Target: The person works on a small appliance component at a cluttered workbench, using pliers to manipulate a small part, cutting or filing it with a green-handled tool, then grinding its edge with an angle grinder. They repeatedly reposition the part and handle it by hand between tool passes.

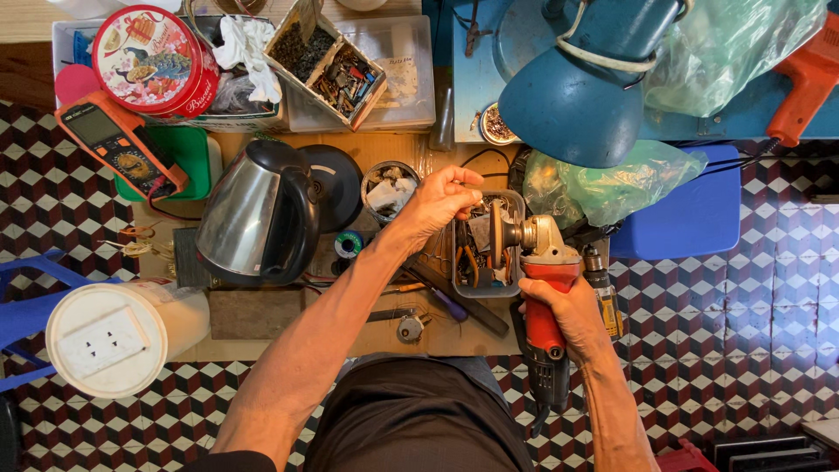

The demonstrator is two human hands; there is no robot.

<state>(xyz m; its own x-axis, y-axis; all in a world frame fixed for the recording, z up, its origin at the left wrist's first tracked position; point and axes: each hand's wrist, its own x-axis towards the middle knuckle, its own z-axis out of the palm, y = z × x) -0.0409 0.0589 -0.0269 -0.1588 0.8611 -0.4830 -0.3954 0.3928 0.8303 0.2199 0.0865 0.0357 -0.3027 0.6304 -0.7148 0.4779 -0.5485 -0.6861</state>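
Here the right hand (572,315) grips the red angle grinder (546,288) upright; its disc (500,234) lies just beside the left hand (441,199), whose fingers pinch closed on it.

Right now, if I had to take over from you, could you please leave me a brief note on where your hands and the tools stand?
Right hand: wrapped around the red body of the angle grinder, held upright over the workboard, disc end up.
Left hand: fingertips pinched together just left of the grinder's disc; whether they hold a small part is too small to tell.
Clear parts tray with pliers and bits sits directly under the disc.
Steel kettle lies to the left; orange multimeter further left.
Done: grinder is picked up and steadied.
Left: the work at the disc appears unfinished.
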